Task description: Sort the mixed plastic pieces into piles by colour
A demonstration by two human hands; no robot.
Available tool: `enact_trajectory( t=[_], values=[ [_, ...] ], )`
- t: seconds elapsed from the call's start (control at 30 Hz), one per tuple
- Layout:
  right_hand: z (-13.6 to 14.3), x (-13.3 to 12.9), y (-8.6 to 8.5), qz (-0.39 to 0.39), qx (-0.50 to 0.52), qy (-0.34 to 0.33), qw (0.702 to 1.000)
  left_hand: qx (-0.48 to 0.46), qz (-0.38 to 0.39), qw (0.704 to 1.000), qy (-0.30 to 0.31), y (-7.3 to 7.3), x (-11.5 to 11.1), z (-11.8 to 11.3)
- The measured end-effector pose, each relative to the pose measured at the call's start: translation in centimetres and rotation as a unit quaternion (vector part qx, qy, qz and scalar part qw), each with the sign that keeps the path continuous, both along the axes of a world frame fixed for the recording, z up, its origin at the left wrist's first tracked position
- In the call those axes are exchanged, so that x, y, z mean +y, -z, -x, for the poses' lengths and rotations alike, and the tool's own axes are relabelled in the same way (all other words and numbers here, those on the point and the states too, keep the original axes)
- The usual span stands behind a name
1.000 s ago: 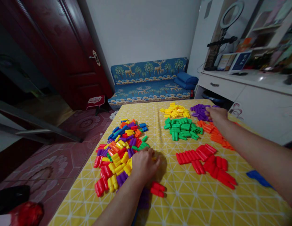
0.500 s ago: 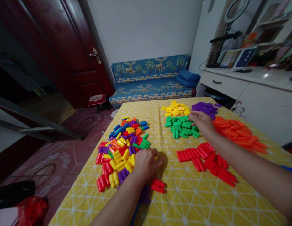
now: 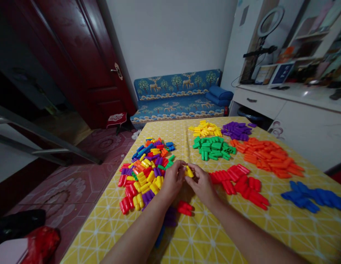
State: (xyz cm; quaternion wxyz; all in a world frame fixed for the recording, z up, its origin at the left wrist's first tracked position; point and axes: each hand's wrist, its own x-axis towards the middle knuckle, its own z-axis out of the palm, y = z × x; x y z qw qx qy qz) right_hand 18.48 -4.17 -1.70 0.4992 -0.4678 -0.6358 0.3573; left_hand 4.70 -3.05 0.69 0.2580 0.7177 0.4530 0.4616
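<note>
My left hand (image 3: 172, 180) and my right hand (image 3: 202, 184) meet over the middle of the table, fingers closed on a small yellow plastic block (image 3: 189, 171) between them. Left of my left hand spreads a mixed heap of plastic building blocks (image 3: 141, 178) in red, yellow, purple, orange, green and blue. A red block (image 3: 185, 208) lies just below my hands, and a purple one (image 3: 170, 217) is partly hidden by my left forearm. Close to my right hand is a group of red blocks (image 3: 238, 179). Green blocks (image 3: 212, 147) are piled beyond it.
Yellow blocks (image 3: 204, 128) and purple blocks (image 3: 236, 131) sit at the far side, with orange blocks (image 3: 269, 157) and blue blocks (image 3: 313, 196) to the right. The table has a yellow patterned cloth (image 3: 211, 240). A blue sofa (image 3: 173, 102) stands behind it.
My right hand has come back from the green pile to my left hand, and both now hold the yellow block. The blue pile at right has come into view.
</note>
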Motion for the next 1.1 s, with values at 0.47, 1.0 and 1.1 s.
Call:
enact_trajectory(
  t=[0.47,1.0,1.1],
  values=[
    [-0.3,-0.2,0.9,-0.012,-0.056,-0.007,0.998,0.387,-0.041,0.892,-0.230,0.1,0.2,1.5],
    [-1.8,0.3,-2.7,-0.019,0.011,0.020,1.000,0.349,-0.044,0.931,-0.103,-0.7,0.3,1.1],
    [-3.8,3.7,-4.3,-0.037,0.013,0.050,0.998,0.278,-0.059,0.958,-0.035,0.1,0.6,0.9]
  ],
)
